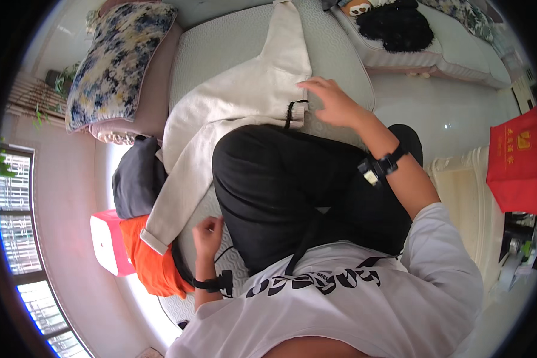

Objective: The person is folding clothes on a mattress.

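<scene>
A cream knitted sweater [232,89] lies spread out before me, one sleeve stretched toward the far end and the other toward my left. Black trim runs near its ribbed edge [297,114] beside my knee. My right hand [335,103] reaches over the sweater's right edge, fingers extended and thumb apart, fingertips at the fabric. Nothing is visibly gripped there. My left hand [207,235] is curled beside my left thigh, to the right of the near cuff [154,241]. I see nothing between its fingers.
The sweater rests on a pale quilted mattress [335,58]. Dark grey fabric [136,179] and orange fabric [150,259] lie at the left, by a pink-and-white box [109,241]. A patterned pillow [121,58] stands far left. A red bag [517,165] is at the right.
</scene>
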Motion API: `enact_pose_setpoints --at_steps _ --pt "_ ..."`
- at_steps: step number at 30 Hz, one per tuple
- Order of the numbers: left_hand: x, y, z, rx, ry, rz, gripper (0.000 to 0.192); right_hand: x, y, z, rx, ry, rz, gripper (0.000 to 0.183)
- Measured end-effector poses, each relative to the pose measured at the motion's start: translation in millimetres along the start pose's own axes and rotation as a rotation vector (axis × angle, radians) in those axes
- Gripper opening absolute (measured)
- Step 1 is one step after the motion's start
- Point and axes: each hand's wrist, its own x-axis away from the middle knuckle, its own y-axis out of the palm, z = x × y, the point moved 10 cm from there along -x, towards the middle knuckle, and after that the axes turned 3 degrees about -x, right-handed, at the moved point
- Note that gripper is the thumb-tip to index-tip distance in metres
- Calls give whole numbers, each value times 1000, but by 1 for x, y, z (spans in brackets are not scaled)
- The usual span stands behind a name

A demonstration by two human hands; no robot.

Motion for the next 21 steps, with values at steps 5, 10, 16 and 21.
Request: enact_pose_setpoints --at_steps 5,10,16,21 --pt "-51 -32 136 -22 409 238 9 5 43 80 230 88 -64 65" --pt "-129 23 130 -383 596 27 52 -11 51 64 255 -55 48 46" --pt "-169 52 108 -166 509 -56 31 -22 6 61 183 -245 378 30" --pt "-164 -96 82 25 310 547 25 -35 -46 34 -365 -106 316 22"
